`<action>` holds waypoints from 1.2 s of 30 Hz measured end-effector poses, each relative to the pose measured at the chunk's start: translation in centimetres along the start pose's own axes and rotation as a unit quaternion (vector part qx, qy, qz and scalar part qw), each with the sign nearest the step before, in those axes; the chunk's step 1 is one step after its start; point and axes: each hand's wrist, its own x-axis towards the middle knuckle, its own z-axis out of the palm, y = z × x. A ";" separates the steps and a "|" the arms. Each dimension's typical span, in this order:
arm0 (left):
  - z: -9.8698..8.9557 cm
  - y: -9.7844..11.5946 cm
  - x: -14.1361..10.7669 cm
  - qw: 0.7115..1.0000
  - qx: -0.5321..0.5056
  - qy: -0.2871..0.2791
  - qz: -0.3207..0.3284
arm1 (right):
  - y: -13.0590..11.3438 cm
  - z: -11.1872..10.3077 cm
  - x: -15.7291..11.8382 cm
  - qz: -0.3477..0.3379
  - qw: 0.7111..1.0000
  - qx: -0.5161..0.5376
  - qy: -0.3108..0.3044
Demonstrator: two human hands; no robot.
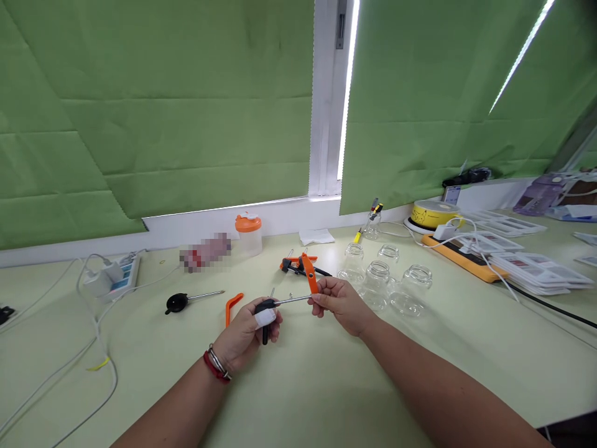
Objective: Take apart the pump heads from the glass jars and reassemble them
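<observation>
My left hand (252,330), with white tape on the thumb, is wrapped round the black part (265,305) of a tool whose metal rod (293,300) points right. At the rod's far end, my right hand (334,303) pinches an orange piece (310,274) that stands upright. Behind the hands lies an orange and black clamp-like part (291,267). A bent orange piece (232,305) rests just left of my left hand. Farther left is a black round-handled tool (178,303) with a metal shaft.
Several glass jars (377,283) stand right of my right hand. An orange-lidded cup (249,234) and a folded white tissue (316,236) are at the back. Cables and a power strip (125,278) lie left; an orange-edged strip (461,258) and stacked white trays (536,274) lie right.
</observation>
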 end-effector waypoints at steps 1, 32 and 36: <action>0.0 0.1 0.0 1.000 -0.008 0.000 0.000 | 0.1 0.0 0.0 -0.002 1.000 -0.004 -0.007; -0.6 0.3 0.1 0.993 -0.037 0.063 0.091 | 1.1 -1.6 0.2 0.098 0.986 0.066 -0.117; -0.7 0.3 0.3 0.992 -0.035 0.062 0.100 | 1.2 -1.7 0.3 0.093 0.986 0.071 -0.118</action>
